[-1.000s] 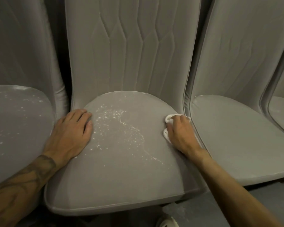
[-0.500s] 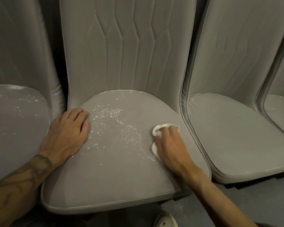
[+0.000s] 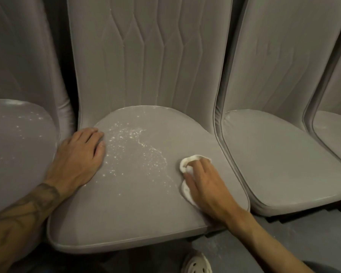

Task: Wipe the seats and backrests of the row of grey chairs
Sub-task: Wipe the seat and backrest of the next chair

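Note:
A row of grey padded chairs fills the view. The middle chair's seat (image 3: 138,209) carries white specks and a thin white line of dust (image 3: 134,150) across its left and middle part. My right hand (image 3: 207,184) lies on the seat's right side, pressing a crumpled white cloth (image 3: 187,162) onto it, fingers curled over the cloth. My left hand (image 3: 81,154) rests flat on the seat's left edge, fingers straight. The stitched backrest (image 3: 146,56) rises behind.
The left chair's seat (image 3: 18,144) is also flecked with white dust. The right chair's seat (image 3: 280,160) looks plain, and a further seat (image 3: 339,134) shows at the far right. A white perforated shoe (image 3: 197,264) stands on the dark floor below.
My right hand has slid the cloth leftward and toward me, from the seat's right rear edge to the end of the dust line. My left hand has stayed in place.

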